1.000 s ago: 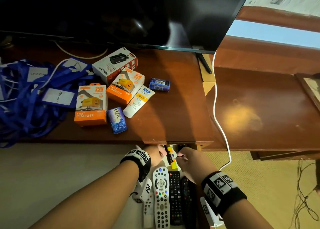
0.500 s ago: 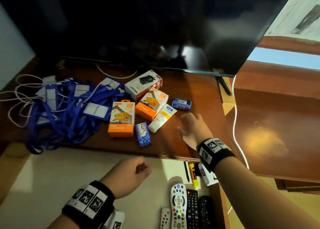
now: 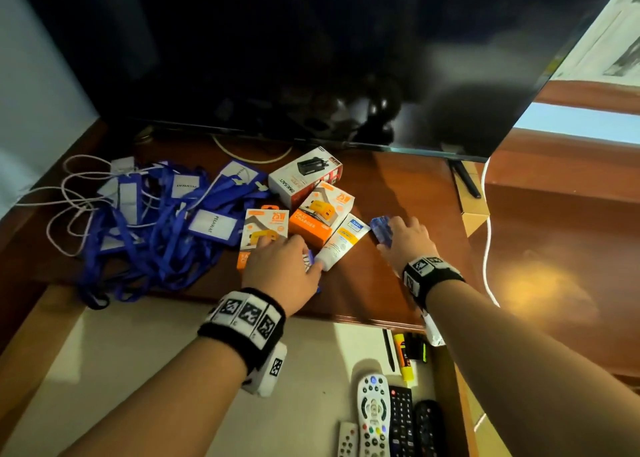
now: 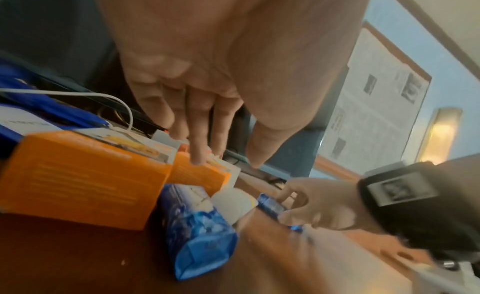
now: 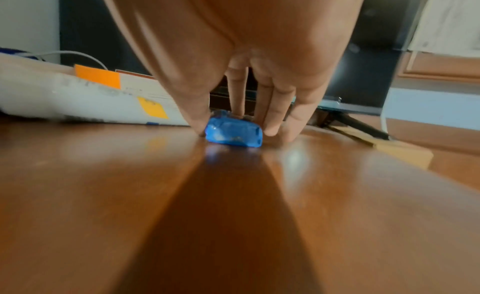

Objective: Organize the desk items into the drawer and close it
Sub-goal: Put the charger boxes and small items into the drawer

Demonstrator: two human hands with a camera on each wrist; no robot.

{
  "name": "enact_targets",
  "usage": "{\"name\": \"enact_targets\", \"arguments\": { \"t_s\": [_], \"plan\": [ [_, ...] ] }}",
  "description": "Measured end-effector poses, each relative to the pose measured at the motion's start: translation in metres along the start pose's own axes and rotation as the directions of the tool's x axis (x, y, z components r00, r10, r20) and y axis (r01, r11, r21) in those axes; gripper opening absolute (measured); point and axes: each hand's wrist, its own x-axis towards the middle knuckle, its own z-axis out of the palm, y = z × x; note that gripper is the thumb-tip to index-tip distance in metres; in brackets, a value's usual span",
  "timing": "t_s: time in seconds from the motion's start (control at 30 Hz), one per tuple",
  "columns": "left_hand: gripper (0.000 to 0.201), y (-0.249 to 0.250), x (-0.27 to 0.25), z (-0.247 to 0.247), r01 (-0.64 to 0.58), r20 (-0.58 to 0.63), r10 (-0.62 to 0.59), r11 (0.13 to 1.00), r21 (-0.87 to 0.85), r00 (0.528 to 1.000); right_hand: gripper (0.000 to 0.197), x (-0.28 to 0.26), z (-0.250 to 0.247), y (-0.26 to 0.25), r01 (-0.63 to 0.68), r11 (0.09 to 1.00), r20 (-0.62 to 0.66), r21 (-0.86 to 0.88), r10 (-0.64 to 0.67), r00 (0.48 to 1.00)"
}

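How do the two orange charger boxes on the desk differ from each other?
The nearer charger box lies partly under the left hand; the farther charger box is uncovered. The nearer one lies squarer to the desk edge, while the farther one is turned diagonally, beside the white tube. Both are orange and white, lying flat, picturing a yellow charger.

Glossy polished wooden desk [image 5: 103, 195]; shiny blue plastic-wrapped packet [image 5: 233, 134]; smooth cardboard charger boxes [image 3: 322, 214].
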Motion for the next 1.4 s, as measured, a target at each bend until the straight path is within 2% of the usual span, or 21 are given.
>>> {"name": "enact_targets", "arguments": {
  "t_s": [0.07, 0.13, 0.23, 0.33, 0.43, 0.53, 0.63, 0.67, 0.8, 0.9, 0.97, 1.03, 1.13, 1.2, 1.3, 1.37, 1.4],
  "plan": [
    [0.060, 0.013, 0.011, 0.011, 0.041, 0.083, -0.057, 0.982, 0.186, 0.995, 0.056, -0.023, 0.006, 0.010, -0.093, 0.987, -0.014, 0.131, 0.095, 0.995],
    [0.083, 0.020, 0.016, 0.024, 0.050, 0.148, -0.096, 0.957, 0.285, 0.984, 0.059, -0.052, 0.012, 0.020, -0.174, 0.957, 0.015, 0.232, 0.176, 0.984],
    [0.104, 0.020, 0.020, 0.033, 0.007, 0.199, -0.094, 0.917, 0.399, 0.976, 0.069, -0.103, 0.021, 0.034, -0.236, 0.940, 0.122, 0.245, 0.212, 0.970],
    [0.098, 0.013, 0.026, 0.033, -0.047, 0.262, -0.078, 0.898, 0.438, 0.962, 0.068, -0.157, 0.030, 0.038, -0.216, 0.961, 0.197, 0.174, 0.181, 0.964],
    [0.078, 0.010, 0.032, 0.028, -0.105, 0.291, -0.034, 0.887, 0.450, 0.956, 0.058, -0.208, 0.046, 0.029, -0.122, 0.948, 0.228, 0.295, 0.054, 0.972],
    [0.070, 0.006, 0.022, 0.020, -0.151, 0.287, 0.023, 0.888, 0.435, 0.958, 0.065, -0.237, 0.070, 0.013, -0.100, 0.937, 0.363, 0.333, -0.029, 0.932],
    [0.069, -0.001, -0.007, 0.012, -0.171, 0.220, 0.092, 0.913, 0.370, 0.971, 0.086, -0.243, 0.094, -0.007, -0.066, 0.953, 0.482, 0.294, -0.089, 0.871],
    [0.070, -0.005, -0.021, 0.010, -0.164, 0.184, 0.106, 0.926, 0.339, 0.977, 0.087, -0.242, 0.101, -0.014, -0.034, 0.963, 0.504, 0.266, -0.109, 0.857],
    [0.088, -0.027, -0.082, 0.011, -0.141, 0.131, 0.111, 0.959, 0.246, 0.985, 0.068, -0.239, 0.130, -0.033, 0.018, 0.987, 0.572, 0.158, -0.106, 0.814],
    [0.094, -0.046, -0.115, 0.028, -0.137, 0.196, 0.100, 0.973, 0.184, 0.976, 0.070, -0.237, 0.147, -0.039, 0.046, 0.994, 0.637, 0.095, -0.096, 0.765],
    [0.093, -0.059, -0.126, 0.044, -0.155, 0.275, 0.106, 0.975, 0.161, 0.956, 0.062, -0.236, 0.154, -0.041, 0.083, 0.995, 0.664, 0.058, -0.100, 0.741],
    [0.092, -0.069, -0.129, 0.060, -0.167, 0.342, 0.108, 0.975, 0.147, 0.933, 0.051, -0.236, 0.157, -0.040, 0.157, 0.988, 0.691, -0.002, -0.113, 0.714],
    [0.093, -0.078, -0.122, 0.086, -0.179, 0.407, 0.113, 0.976, 0.127, 0.906, 0.039, -0.235, 0.153, -0.032, 0.295, 0.953, 0.754, -0.065, -0.146, 0.640],
    [0.092, -0.077, -0.114, 0.102, -0.199, 0.440, 0.130, 0.973, 0.115, 0.888, 0.033, -0.233, 0.147, -0.025, 0.326, 0.944, 0.777, -0.051, -0.168, 0.607],
    [0.091, -0.069, -0.103, 0.126, -0.259, 0.518, 0.171, 0.960, 0.102, 0.838, 0.030, -0.223, 0.127, -0.018, 0.224, 0.974, 0.771, -0.012, -0.134, 0.622],
    [0.087, -0.062, -0.100, 0.139, -0.318, 0.569, 0.210, 0.943, 0.096, 0.795, 0.023, -0.208, 0.105, -0.014, 0.163, 0.986, 0.736, -0.038, -0.083, 0.672],
    [0.086, -0.059, -0.099, 0.145, -0.342, 0.591, 0.223, 0.935, 0.096, 0.776, 0.017, -0.197, 0.090, -0.013, 0.151, 0.987, 0.692, -0.055, -0.071, 0.719]
  ]
}}
